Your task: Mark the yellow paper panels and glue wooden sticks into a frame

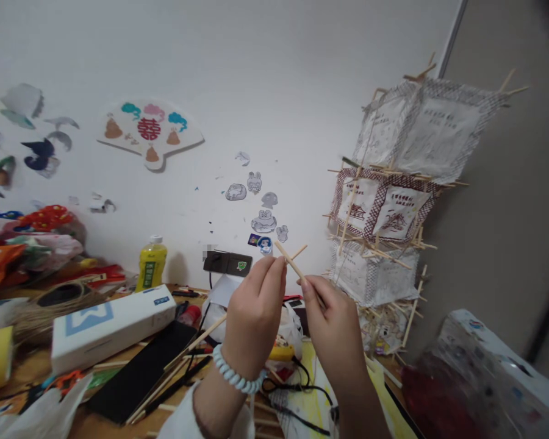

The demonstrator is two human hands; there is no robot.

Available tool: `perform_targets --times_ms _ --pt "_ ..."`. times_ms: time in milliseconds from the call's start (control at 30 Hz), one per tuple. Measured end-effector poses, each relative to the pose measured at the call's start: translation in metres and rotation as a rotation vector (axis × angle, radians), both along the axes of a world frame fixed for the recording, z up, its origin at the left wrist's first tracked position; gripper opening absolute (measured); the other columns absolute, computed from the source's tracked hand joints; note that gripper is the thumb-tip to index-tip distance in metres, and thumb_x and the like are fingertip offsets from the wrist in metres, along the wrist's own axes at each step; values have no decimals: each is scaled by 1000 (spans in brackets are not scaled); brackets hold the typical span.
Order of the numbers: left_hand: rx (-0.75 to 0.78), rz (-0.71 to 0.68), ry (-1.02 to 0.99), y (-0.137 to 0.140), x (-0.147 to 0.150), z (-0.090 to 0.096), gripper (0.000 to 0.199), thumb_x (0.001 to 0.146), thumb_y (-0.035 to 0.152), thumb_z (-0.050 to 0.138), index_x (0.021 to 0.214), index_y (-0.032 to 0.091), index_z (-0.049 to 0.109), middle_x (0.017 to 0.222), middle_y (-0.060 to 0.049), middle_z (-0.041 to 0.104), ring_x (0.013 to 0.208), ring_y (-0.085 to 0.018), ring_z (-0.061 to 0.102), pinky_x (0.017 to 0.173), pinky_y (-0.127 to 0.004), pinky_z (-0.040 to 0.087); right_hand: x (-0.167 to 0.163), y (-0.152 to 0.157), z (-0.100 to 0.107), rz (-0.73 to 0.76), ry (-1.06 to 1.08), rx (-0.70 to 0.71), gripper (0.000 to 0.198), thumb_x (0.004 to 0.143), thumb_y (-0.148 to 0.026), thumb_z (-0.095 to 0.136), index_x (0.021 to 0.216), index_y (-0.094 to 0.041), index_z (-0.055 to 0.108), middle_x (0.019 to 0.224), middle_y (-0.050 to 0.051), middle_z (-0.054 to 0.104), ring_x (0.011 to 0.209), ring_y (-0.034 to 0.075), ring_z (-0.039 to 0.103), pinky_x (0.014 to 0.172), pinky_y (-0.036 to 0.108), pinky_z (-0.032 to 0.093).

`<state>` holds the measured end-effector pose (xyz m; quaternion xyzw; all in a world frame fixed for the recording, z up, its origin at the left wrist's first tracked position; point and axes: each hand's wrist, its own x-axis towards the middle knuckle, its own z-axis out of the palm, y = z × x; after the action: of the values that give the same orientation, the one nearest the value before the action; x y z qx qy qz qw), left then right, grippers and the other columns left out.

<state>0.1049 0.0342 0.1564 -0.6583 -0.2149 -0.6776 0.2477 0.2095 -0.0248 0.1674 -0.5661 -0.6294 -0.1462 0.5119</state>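
Pinched in my right hand point(333, 323) is a thin, pale wooden stick point(289, 259), its free end pointing up and left. My left hand point(256, 302), with a pale blue coil bracelet point(238, 372) at the wrist, is closed on a second wooden stick point(299, 250). The two sticks cross just beyond my left fingertips; whether they are joined there, I cannot tell. A length of stick point(205, 332) also shows behind my left wrist, perhaps part of the one in that hand. Both hands are raised above the cluttered table.
To the right stands a tiered lantern point(379, 201) of sticks and patterned paper. A white box point(114, 329), a yellow drink bottle point(152, 263), twine point(41, 317) and a black flat piece point(141, 372) lie left. A glue gun point(281, 352) with black cord sits behind my hands.
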Motion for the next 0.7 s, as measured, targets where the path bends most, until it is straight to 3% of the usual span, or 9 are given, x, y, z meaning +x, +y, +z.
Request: perform_targets --times_ms 433,567,700 --pt "-50 66 122 0 0 1 23 89 7 41 104 4 58 83 -12 63 72 -20 58 61 -28 48 0 1 -1 -37 -32 -14 31 93 -31 36 69 -19 51 58 -1 52 56 13 48 55 23 28" --pt "-137 -92 54 -4 -3 6 14 88 11 47 94 10 60 82 -8 62 72 -17 56 64 -26 45 1 0 -1 -24 -32 -35 31 93 -31 36 70 -19 53 59 -1 53 56 13 48 55 24 29" --pt "-433 -312 -56 -8 -9 13 17 89 21 49 77 15 58 69 -1 58 63 -13 52 61 -24 41 2 0 -1 -1 -45 -51 31 93 -32 37 74 -19 58 62 0 57 59 14 51 56 24 30"
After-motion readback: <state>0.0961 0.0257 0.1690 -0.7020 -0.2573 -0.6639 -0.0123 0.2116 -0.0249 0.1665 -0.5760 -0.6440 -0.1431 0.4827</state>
